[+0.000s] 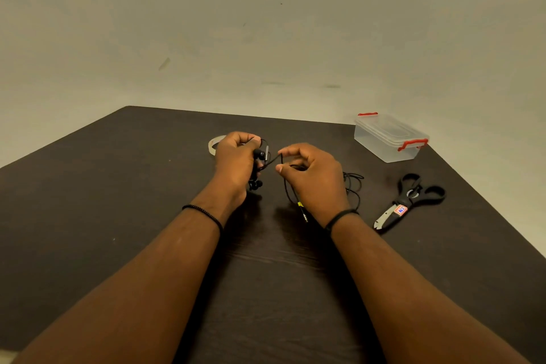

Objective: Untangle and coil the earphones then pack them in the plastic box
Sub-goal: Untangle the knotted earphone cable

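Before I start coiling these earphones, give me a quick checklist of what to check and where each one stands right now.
1. Left hand grips the earbud end of the earphones: ok.
2. Right hand pinches the cable: ok.
3. Cable free of tangles: not ok, loose loops bunch behind the right hand.
4. Plug hanging free: ok, it dangles below the right hand.
5. Plastic box open to receive the coil: not ok, lid is on; whether the red clips are latched, cannot tell.
6. Scissors clear of the cable: cannot tell.
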